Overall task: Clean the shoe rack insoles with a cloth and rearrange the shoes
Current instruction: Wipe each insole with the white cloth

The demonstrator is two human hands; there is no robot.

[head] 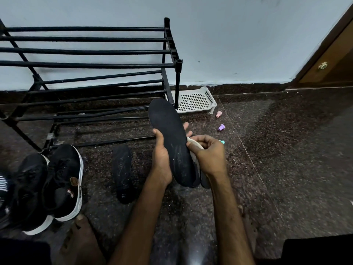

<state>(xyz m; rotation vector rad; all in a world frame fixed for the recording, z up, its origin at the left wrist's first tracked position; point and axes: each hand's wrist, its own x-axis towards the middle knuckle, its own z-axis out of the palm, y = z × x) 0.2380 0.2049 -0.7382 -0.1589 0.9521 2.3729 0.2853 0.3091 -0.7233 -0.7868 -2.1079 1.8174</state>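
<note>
The insole (170,142) stood nearly upright in front of the person, above the floor (277,150). Its long axis ran from the heel end by the left wrist up to the toe end, which pointed at the lower rails of the shoe rack (91,73). The left grip (162,157) was clasped round it from the left side: thumb across the front face, fingertips showing past the far edge.

The cloth (194,148) lay directly to the right of the insole, touching its right edge about halfway along. The right grip (208,152) was clenched round the cloth, fingers curled in and knuckles turned up. That hand was the nearer one for wiping. The stroke would most likely run along the long axis, over the pale scuffs on the lower half.

Both forearms came up from the bottom of the view and met at the insole, the left wrist bent back to steady it.

A second insole (123,173) lay flat on the floor to the left, near a pair of black shoes (63,180) beside the rack's foot. The rack's rails held no shoes where they showed.
</note>
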